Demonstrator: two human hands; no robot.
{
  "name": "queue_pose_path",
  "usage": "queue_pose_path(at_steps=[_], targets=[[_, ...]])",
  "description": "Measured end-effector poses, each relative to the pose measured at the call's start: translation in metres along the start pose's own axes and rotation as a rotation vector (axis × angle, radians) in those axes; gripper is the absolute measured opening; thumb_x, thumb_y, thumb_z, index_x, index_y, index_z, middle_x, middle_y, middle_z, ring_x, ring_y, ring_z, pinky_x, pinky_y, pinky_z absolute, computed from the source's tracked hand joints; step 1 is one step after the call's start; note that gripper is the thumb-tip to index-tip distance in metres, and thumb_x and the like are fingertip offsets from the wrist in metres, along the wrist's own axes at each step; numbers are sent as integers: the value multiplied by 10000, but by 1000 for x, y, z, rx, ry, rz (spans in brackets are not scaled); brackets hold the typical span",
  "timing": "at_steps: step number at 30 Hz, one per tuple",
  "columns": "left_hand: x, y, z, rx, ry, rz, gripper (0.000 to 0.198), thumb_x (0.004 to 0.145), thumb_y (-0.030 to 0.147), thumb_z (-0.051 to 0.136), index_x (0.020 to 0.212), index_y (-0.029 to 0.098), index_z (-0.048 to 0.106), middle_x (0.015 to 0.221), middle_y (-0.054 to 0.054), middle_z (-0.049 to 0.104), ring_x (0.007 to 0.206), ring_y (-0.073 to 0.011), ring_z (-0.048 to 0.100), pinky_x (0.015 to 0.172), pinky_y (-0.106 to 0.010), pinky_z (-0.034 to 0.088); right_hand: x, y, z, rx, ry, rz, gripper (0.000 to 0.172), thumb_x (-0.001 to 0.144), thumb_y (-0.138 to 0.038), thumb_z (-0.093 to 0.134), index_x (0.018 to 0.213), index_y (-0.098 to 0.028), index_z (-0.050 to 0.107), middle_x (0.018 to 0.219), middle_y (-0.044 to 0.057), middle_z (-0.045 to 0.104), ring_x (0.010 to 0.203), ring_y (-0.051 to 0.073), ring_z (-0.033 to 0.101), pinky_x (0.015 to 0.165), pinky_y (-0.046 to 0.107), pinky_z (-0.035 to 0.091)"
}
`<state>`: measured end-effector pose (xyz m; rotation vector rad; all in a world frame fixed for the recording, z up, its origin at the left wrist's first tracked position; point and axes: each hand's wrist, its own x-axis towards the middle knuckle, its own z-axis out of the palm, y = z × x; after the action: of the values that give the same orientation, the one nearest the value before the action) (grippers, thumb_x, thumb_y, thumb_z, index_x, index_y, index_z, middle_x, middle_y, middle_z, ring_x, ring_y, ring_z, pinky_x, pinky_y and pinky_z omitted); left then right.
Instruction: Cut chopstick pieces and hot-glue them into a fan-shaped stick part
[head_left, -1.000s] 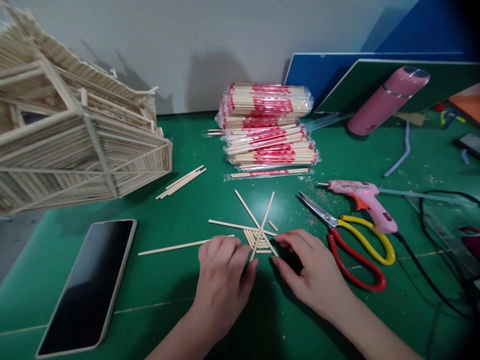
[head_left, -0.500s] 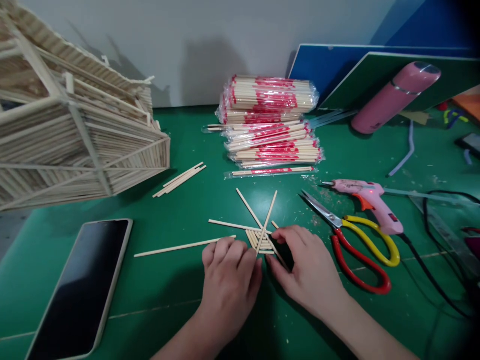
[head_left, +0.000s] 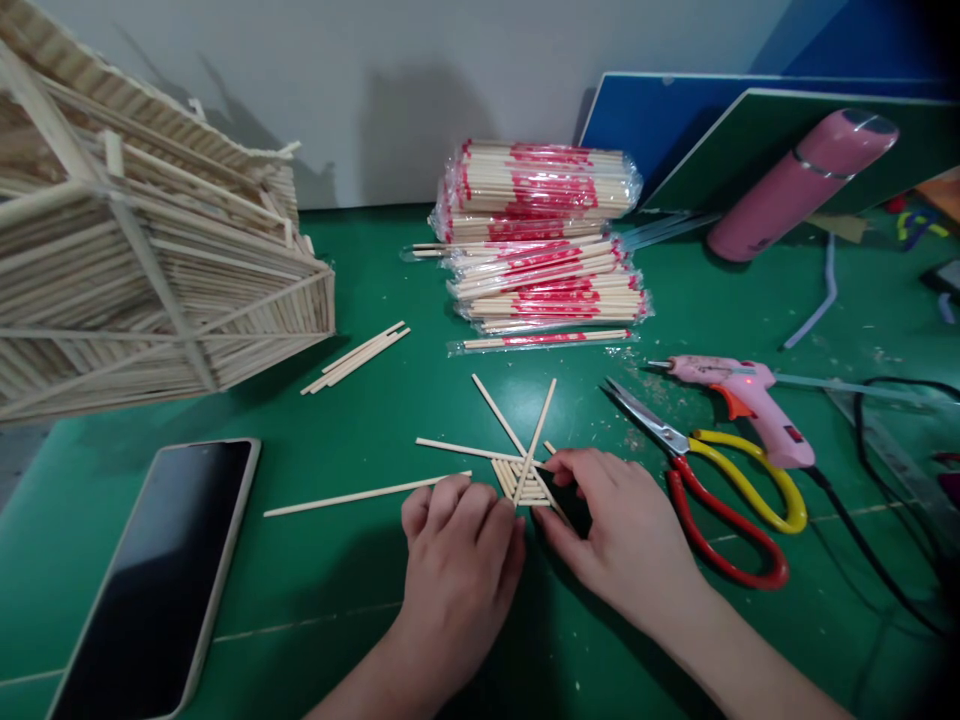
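Observation:
A small fan of glued wooden sticks (head_left: 521, 470) lies on the green mat (head_left: 360, 420), with long sticks crossing over it. My left hand (head_left: 457, 560) rests knuckles up just left of it, fingers curled, tips against the sticks' lower end. My right hand (head_left: 622, 540) sits on the other side, thumb and forefinger pinched on the stick piece's right edge. One long loose stick (head_left: 360, 494) lies flat to the left of my left hand.
A large stick-built model (head_left: 142, 260) stands at the left. A phone (head_left: 150, 580) lies front left. Wrapped chopstick packs (head_left: 544, 240) are stacked behind. Scissors (head_left: 712, 480), a pink glue gun (head_left: 739, 395) with its cable, and a pink flask (head_left: 799, 185) are on the right.
Both hands have closed in slightly on the stick piece. The view has shifted a little; the sticks themselves stay put.

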<state>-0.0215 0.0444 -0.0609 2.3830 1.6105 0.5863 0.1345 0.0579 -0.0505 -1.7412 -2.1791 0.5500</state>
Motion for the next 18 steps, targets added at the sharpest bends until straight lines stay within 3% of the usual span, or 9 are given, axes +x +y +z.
queue_pose_path(at_steps=[11, 18], targets=[[-1, 0, 0, 10, 2, 8, 141, 791, 196, 474, 703, 198, 584, 717, -18, 580, 812, -199, 481, 745, -358, 299, -1, 1, -1, 57, -13, 7, 210, 756, -281, 534, 950, -214, 485, 851, 14, 588, 766, 194, 516, 659, 328, 379], [3, 1, -1, 39, 83, 18, 109, 762, 231, 518, 818, 174, 591, 791, -50, 604, 816, -219, 478, 746, -388, 315, -4, 1, 0, 74, 3, -18, 246, 744, -257, 537, 978, -204, 481, 916, 42, 568, 820, 219, 485, 691, 347, 354]])
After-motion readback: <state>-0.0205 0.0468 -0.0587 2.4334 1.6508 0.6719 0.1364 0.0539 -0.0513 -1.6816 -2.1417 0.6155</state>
